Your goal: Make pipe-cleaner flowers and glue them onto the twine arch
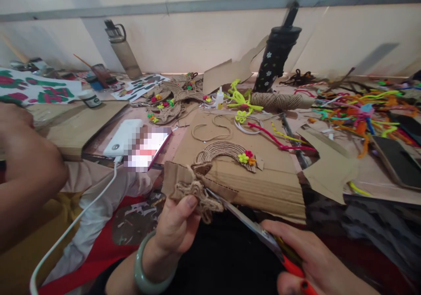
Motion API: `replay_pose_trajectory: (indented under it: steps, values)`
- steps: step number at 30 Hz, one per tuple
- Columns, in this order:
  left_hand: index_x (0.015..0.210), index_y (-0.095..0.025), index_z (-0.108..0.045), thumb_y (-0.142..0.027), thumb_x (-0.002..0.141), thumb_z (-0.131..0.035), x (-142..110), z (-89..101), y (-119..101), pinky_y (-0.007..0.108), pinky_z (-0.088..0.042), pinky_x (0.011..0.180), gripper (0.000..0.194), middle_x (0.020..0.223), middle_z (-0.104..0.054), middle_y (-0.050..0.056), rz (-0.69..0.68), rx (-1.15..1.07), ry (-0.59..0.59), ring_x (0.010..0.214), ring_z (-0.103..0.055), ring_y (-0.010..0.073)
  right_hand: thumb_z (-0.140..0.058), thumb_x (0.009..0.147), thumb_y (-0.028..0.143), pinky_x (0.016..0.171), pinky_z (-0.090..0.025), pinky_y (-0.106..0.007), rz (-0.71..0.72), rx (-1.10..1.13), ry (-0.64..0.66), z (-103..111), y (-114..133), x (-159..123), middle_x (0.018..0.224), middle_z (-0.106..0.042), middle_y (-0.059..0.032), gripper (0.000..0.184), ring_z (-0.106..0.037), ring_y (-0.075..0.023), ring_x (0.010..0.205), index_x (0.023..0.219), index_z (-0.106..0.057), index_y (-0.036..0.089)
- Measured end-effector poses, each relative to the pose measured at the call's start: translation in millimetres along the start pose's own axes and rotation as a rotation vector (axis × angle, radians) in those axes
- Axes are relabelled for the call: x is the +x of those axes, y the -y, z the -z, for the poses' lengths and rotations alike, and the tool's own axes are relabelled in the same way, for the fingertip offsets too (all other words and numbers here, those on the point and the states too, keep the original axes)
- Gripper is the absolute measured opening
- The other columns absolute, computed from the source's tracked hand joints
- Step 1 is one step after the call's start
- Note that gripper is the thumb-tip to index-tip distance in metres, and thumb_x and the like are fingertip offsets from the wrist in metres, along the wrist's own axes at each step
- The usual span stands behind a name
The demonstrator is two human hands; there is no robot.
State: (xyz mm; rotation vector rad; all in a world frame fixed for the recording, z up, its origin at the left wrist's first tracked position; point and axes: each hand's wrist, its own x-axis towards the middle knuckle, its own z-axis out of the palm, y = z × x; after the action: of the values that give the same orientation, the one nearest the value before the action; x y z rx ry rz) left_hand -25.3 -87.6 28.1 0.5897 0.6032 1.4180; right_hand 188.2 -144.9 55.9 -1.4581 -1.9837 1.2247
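Note:
My left hand (180, 221), with a pale green bangle at the wrist, grips a piece of cardboard (169, 176) that has a star-like shape of brown twine (192, 189) on it. The thumb presses on the twine. My right hand (305, 251) is closed around the orange handles of a pair of scissors (256, 231). The scissor blades point left, and their tips reach the edge of the cardboard piece. Just beyond, a twine-covered arch (219, 150) with small yellow, pink and orange flowers lies on a larger cardboard sheet (263, 185).
A twine spool (279, 101), a small glue bottle (219, 98) and colourful pipe cleaners (365, 110) lie behind. At left are another person's arm (29, 167), a white power bank (123, 137) and a lit phone (149, 148). A black umbrella (276, 58) and bottle (123, 51) stand by the wall.

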Motion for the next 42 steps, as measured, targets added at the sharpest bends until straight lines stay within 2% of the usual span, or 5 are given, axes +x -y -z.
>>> replay_pose_trajectory:
  steps: [7,17,26,32,42]
  values:
    - [0.119,-0.032,-0.062,-0.027,0.068,-0.078,-3,0.7,1,0.017,-0.057,0.072,0.053,0.1,-0.075,-0.001,0.014,0.009,0.03,0.077,-0.072,0.0124,-0.065,0.076,0.035,0.048,-0.045,-0.018,0.14,-0.046,-0.093,-14,-15,-8,0.065,-0.061,0.0027,0.019,-0.055,-0.0113,0.052,0.088,-0.061,0.021]
    - [0.121,-0.032,-0.06,-0.03,0.069,-0.078,-5,-1.2,8,0.026,-0.057,0.081,0.055,0.1,-0.075,0.001,0.069,0.009,0.053,0.078,-0.071,0.0157,-0.066,0.075,0.046,0.048,-0.048,-0.02,0.122,-0.029,-0.166,-15,-13,-7,0.065,-0.061,0.0013,0.027,-0.057,-0.0142,0.054,0.089,-0.064,0.023]
    - [0.122,-0.032,-0.06,-0.028,0.067,-0.079,-8,-3.2,12,0.024,-0.056,0.081,0.058,0.092,-0.076,-0.002,0.058,-0.015,0.037,0.075,-0.071,0.0145,-0.041,0.085,0.066,0.04,-0.042,-0.021,0.248,-0.089,-0.293,-31,-14,-5,0.056,-0.055,0.0007,0.049,-0.048,-0.0129,0.043,0.082,-0.059,0.021]
    - [0.119,-0.032,-0.061,-0.03,0.067,-0.079,-9,-4.7,12,0.025,-0.057,0.08,0.055,0.094,-0.076,-0.001,0.091,-0.019,0.049,0.083,-0.072,0.0173,-0.05,0.084,0.06,0.042,-0.042,-0.018,0.297,-0.065,-0.313,-49,-34,-7,0.064,-0.054,0.0025,0.041,-0.048,-0.0102,0.047,0.092,-0.056,0.021]
    - [0.115,-0.028,-0.064,-0.031,0.069,-0.077,-11,-8.9,15,0.032,-0.054,0.091,0.048,0.092,-0.076,0.001,0.138,-0.044,0.095,0.099,-0.068,0.0216,-0.048,0.086,0.059,0.046,-0.044,-0.017,0.42,-0.102,-0.464,-58,-27,5,0.07,-0.055,0.0021,0.044,-0.05,-0.0096,0.049,0.106,-0.049,0.02]
